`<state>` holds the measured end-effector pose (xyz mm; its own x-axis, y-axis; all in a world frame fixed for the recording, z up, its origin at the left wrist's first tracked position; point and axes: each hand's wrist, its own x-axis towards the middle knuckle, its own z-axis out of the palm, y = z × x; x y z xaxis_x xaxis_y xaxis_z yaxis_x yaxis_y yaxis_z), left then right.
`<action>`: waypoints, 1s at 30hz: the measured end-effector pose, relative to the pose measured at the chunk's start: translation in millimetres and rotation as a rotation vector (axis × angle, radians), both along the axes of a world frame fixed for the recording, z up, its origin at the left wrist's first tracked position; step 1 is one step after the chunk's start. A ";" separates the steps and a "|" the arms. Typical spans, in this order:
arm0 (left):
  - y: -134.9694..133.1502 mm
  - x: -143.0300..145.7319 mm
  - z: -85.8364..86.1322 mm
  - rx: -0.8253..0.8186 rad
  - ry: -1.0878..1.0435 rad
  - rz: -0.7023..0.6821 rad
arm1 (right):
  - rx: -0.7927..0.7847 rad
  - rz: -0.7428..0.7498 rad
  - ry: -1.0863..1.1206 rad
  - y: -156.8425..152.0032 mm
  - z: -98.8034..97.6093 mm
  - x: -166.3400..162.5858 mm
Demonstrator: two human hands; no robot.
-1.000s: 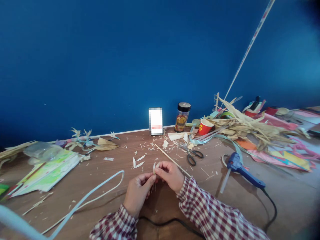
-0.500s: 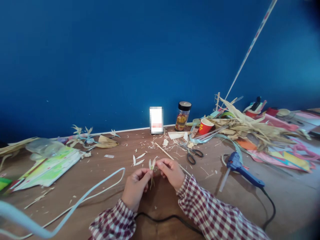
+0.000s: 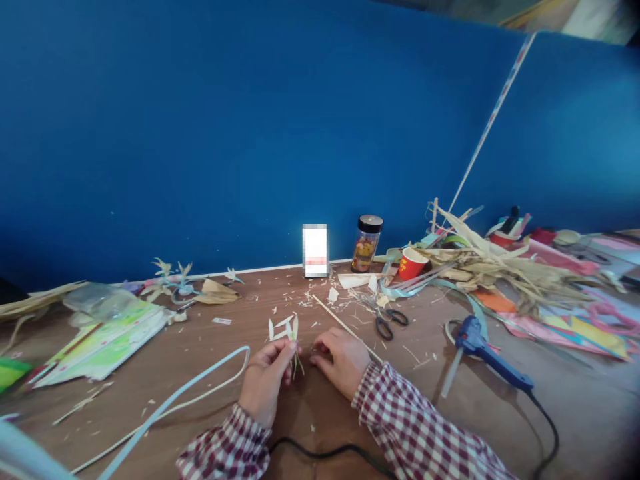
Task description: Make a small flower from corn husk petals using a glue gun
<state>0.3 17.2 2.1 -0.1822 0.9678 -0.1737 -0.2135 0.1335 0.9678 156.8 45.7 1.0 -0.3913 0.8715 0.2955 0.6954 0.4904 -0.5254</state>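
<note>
Two hands just apart: left hand [image 3: 264,380] pinches a husk sprig [image 3: 291,331] above the table [image 3: 225,337], right hand [image 3: 341,357] rests loose-curled on it beside a stick [image 3: 336,315].

Brown worktop [image 3: 200,373] against a blue wall [image 3: 200,133]: jar [image 3: 367,243] at twelve o'clock, red cup [image 3: 410,264] at one, dried husks [image 3: 500,267] at two, black scissors [image 3: 390,321] and blue glue gun [image 3: 487,350] at three, green sheets [image 3: 100,333] at nine

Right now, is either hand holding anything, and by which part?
The left hand pinches a small cluster of pale husk petals at its base, where the thin stems begin. The right hand rests on the table, apparently empty.
</note>
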 end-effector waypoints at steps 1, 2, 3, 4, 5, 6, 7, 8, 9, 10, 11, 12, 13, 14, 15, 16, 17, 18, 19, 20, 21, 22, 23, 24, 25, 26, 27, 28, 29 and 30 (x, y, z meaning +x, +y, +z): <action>0.5 -0.7 -0.2 0.016 -0.020 0.015 | 0.012 0.005 -0.054 -0.7 1.3 -1.0; 0.9 -1.3 -0.4 0.026 -0.037 0.027 | 0.015 0.010 -0.105 -0.9 2.9 -1.9; 1.3 -1.6 -0.6 0.031 -0.048 0.034 | 0.011 0.015 -0.153 -0.8 4.7 -2.7; 1.6 -1.7 -0.8 0.032 -0.054 0.038 | 0.002 0.018 -0.196 -0.4 6.5 -3.5; 1.8 -1.7 -1.0 0.031 -0.055 0.037 | -0.010 0.016 -0.237 0.3 8.0 -4.3; 2.0 -1.5 -1.3 0.030 -0.055 0.034 | -0.025 0.011 -0.278 1.1 9.3 -5.2; 2.2 -1.4 -1.6 0.028 -0.055 0.029 | -0.040 0.003 -0.321 1.8 10.3 -6.3; 2.3 -1.3 -1.9 0.027 -0.055 0.024 | -0.050 -0.006 -0.364 2.3 11.0 -7.4; 2.5 -1.2 -2.3 0.026 -0.055 0.020 | -0.056 -0.017 -0.405 2.7 11.6 -8.4; 2.7 -1.3 -2.6 0.026 -0.055 0.019 | -0.056 -0.026 -0.442 2.8 12.2 -9.1; 3.0 -1.5 -2.9 0.025 -0.055 0.020 | -0.049 -0.030 -0.471 2.8 12.7 -9.4; 3.1 -1.6 -3.2 0.024 -0.054 0.022 | -0.037 -0.027 -0.489 2.7 13.5 -9.1; 3.3 -1.8 -3.4 0.023 -0.054 0.024 | -0.022 -0.019 -0.498 2.4 14.3 -8.1; 3.3 -1.9 -3.6 0.020 -0.055 0.025 | -0.011 -0.006 -0.504 2.2 15.3 -6.6; 3.1 -2.0 -3.7 0.014 -0.057 0.027 | -0.002 0.007 -0.509 1.9 16.3 -4.8; 2.8 -1.8 -3.8 0.008 -0.059 0.028 | 0.005 0.017 -0.517 1.7 17.1 -2.9; 2.4 -1.6 -3.7 0.000 -0.063 0.028 | 0.013 0.022 -0.531 1.5 17.6 -1.2; 2.0 -1.3 -3.7 -0.007 -0.067 0.030 | 0.022 0.020 -0.551 1.3 17.6 0.1; 1.5 -0.8 -3.6 -0.012 -0.070 0.032 | 0.032 0.017 -0.576 1.1 17.2 0.8; 1.0 -0.4 -3.4 -0.013 -0.072 0.034 | 0.041 0.012 -0.601 1.0 16.2 0.9; 0.7 0.0 -3.2 -0.013 -0.071 0.035 | 0.049 0.011 -0.621 1.0 15.0 0.5; 0.6 0.4 -2.9 -0.013 -0.069 0.035 | 0.050 0.009 -0.634 1.1 13.5 -0.1; 0.6 0.7 -2.6 -0.012 -0.065 0.036 | 0.046 0.004 -0.638 1.5 12.1 -0.8; 0.7 1.0 -2.3 -0.011 -0.059 0.037 | 0.039 -0.007 -0.636 2.1 11.0 -1.4; 1.0 1.1 -1.9 -0.011 -0.054 0.037 | 0.030 -0.024 -0.632 2.8 10.4 -1.6; 1.3 1.2 -1.6 -0.011 -0.049 0.037 | 0.021 -0.046 -0.628 3.6 10.4 -1.5; 1.6 1.3 -1.3 -0.010 -0.043 0.036 | 0.015 -0.070 -0.626 4.2 10.9 -1.2; 1.8 1.3 -1.0 -0.011 -0.036 0.033 | 0.011 -0.089 -0.624 4.5 12.0 -0.8; 1.9 1.3 -0.8 -0.010 -0.029 0.030 | 0.015 -0.094 -0.619 4.4 13.4 -0.5; 1.8 1.3 -0.5 -0.011 -0.023 0.025 | 0.024 -0.085 -0.611 3.7 15.0 -0.5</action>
